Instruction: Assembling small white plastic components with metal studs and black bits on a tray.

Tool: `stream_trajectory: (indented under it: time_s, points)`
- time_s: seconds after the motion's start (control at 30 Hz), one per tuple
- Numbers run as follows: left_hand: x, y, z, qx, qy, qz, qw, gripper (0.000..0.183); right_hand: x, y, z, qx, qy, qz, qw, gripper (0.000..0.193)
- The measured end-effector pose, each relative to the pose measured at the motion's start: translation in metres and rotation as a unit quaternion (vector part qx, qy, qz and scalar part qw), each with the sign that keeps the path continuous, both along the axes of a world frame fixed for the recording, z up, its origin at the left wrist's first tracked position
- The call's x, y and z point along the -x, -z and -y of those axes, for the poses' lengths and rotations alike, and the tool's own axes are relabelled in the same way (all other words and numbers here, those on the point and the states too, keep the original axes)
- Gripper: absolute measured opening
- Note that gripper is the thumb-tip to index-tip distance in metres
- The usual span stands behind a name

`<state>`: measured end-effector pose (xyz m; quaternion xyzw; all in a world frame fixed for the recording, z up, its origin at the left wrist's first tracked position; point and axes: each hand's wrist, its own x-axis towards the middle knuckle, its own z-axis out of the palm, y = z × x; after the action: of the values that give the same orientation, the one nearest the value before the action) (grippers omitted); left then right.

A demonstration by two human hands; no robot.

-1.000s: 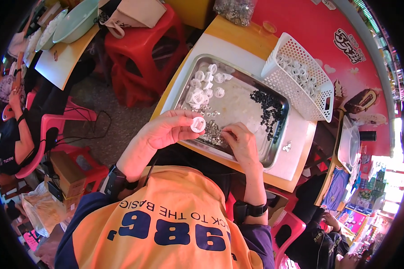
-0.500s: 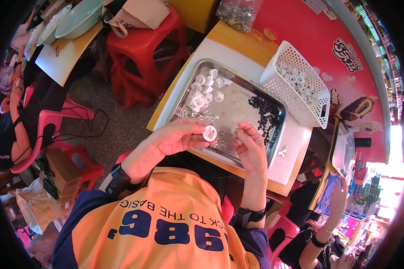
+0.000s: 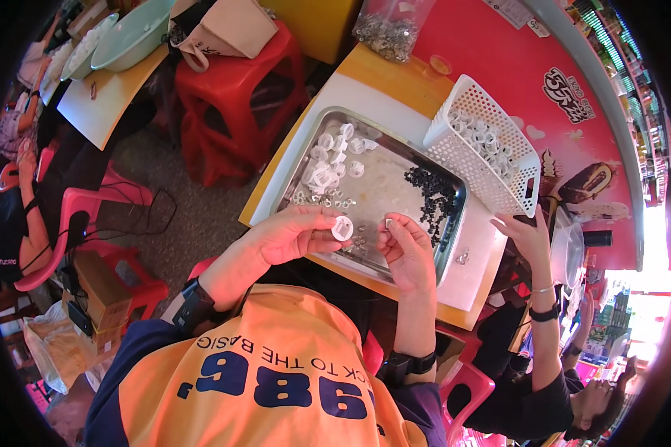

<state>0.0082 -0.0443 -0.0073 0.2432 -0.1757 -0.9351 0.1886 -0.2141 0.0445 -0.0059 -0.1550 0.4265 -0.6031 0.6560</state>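
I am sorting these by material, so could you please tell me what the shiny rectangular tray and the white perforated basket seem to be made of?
The shiny rectangular tray looks like bare metal, probably stainless steel: silvery, reflective rim. The white perforated basket looks like moulded plastic: matte, uniform white, a regular grid of holes.

The left hand (image 3: 291,235) holds a little white ring (image 3: 342,228) in its fingertips. The right hand (image 3: 405,249) is close beside it and pinches a tiny part I cannot make out. Both hands are over a metal tray (image 3: 455,246). In the tray lie white rings (image 3: 328,160), small black bits (image 3: 432,190) and little silver bits (image 3: 328,200). A white basket (image 3: 462,153) sits by the tray. Another person's hand (image 3: 528,235) rests at the table edge.
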Motion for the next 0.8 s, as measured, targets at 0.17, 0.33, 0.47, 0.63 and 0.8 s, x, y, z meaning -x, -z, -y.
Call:
stream_trajectory:
  time_s: [0.17,0.33,0.47,0.63,0.8]
  points:
    - [0.001,-0.003,-0.001,0.003,0.004,0.003,1.000,0.023,-0.007,-0.008,0.002,-0.011,0.035,-0.013,0.999,0.021]
    - [0.004,-0.007,-0.002,0.004,0.004,0.007,1.000,0.025,-0.014,-0.012,0.001,0.014,0.034,-0.064,0.997,0.015]
    - [0.006,-0.006,-0.002,0.010,0.005,0.000,1.000,0.026,-0.023,-0.028,0.003,0.016,0.018,-0.171,0.985,0.008]
    - [0.004,-0.008,-0.001,0.013,0.024,0.007,1.000,0.026,-0.035,-0.033,0.001,0.089,0.010,-0.300,0.950,0.008]
    - [0.003,-0.004,-0.002,0.017,0.015,-0.006,1.000,0.025,-0.041,-0.026,0.002,0.119,0.018,-0.406,0.906,0.012]
